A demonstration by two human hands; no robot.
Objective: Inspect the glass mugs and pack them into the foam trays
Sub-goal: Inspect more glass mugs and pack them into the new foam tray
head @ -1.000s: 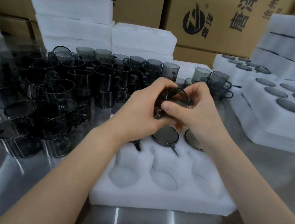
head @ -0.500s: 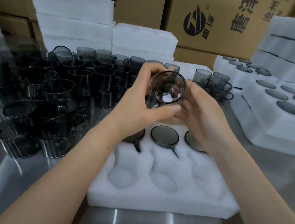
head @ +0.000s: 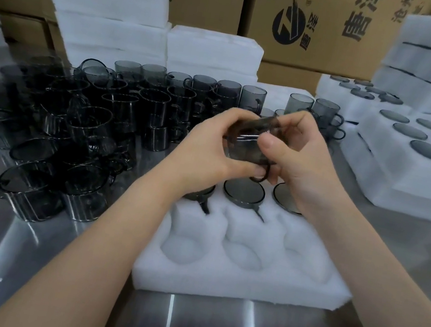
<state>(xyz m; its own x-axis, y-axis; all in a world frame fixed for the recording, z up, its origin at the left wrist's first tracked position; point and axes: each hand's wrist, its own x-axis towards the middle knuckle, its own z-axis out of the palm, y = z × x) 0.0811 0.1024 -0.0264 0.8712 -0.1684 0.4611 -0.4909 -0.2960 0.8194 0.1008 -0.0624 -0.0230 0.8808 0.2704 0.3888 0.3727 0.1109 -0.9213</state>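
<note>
1. Many loose glass mugs [head: 94, 124] (smoky grey), left and centre of frame.
2. One foam tray [head: 240, 278], lower centre; three mugs [head: 244, 191] seated in its far row.
3. Left hand [head: 205, 151], right hand [head: 302, 161]: fingers curled round one held mug [head: 245, 144], centre, above tray.

All the readable print is on the brown cartons stacked behind the table. The middle carton [head: 323, 52] carries a round black logo [head: 289, 25] with a slanted Z-like mark cut through it. A tiny ® sits just above the logo's right edge, and the small characters 唐泽 stand beside it. Further right on the same face, the name 唐泽 is repeated in large black characters [head: 358, 21], and the upper one is clipped by the frame edge. Beyond these, smaller print begins with what looks like 沧州, too cropped to be sure. The left carton [head: 207, 9] shows 沧 at its top edge, with 地址 beside it.
</note>
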